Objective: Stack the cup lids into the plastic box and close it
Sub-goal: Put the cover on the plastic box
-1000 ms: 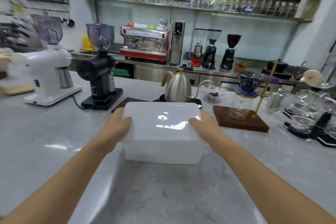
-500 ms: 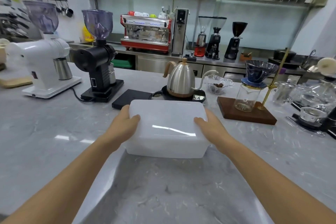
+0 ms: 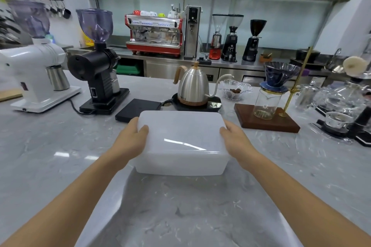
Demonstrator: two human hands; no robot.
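A white translucent plastic box [image 3: 181, 142] stands on the grey marble counter in front of me with its lid on. My left hand [image 3: 131, 137] grips its left end, thumb curled over the lid's edge. My right hand [image 3: 234, 139] grips the right end, thumb on the lid's edge. The cup lids are not visible; the box's milky walls hide its contents.
Just behind the box lie a black scale [image 3: 138, 109] and a steel gooseneck kettle [image 3: 193, 86] on its base. A black grinder [image 3: 96, 62] and a white grinder [image 3: 34, 66] stand at the left. A wooden dripper stand [image 3: 267, 120] and glassware sit at the right.
The view has tilted down and drawn nearer, so the box sits lower in the frame. Both hands keep the same hold on the box's ends.
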